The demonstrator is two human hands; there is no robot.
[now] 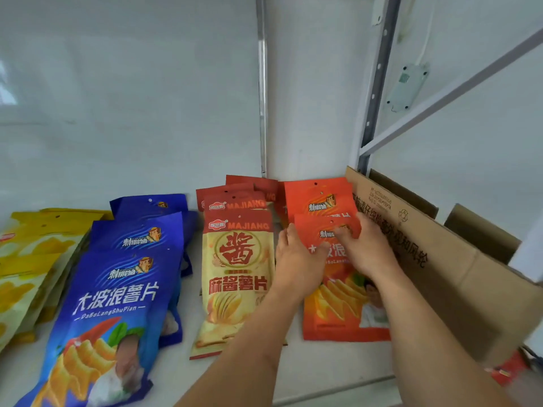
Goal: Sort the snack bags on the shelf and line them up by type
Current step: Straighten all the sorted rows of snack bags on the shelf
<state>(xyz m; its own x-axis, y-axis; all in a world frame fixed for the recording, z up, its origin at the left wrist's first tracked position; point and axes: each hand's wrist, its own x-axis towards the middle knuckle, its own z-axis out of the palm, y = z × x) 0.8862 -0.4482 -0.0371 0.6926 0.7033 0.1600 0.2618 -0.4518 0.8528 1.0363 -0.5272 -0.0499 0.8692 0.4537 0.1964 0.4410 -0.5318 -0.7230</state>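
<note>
Snack bags lie in rows on a white shelf (323, 374). From the left: yellow bags (32, 259), blue bags (117, 295), cream bags with red tops (235, 277), and orange bags (338, 312) at the right. My left hand (296, 259) rests on the left edge of the front orange bag. My right hand (367, 248) lies on its upper right part, fingers over the bag's top. Both hands hold this bag flat on the shelf. A second orange bag (317, 201) lies behind it.
A brown cardboard box (440, 274) stands along the right side, close to the orange bags. The white back wall and a grey shelf upright (379, 83) rise behind. A small red item (508, 368) lies at the lower right by the box.
</note>
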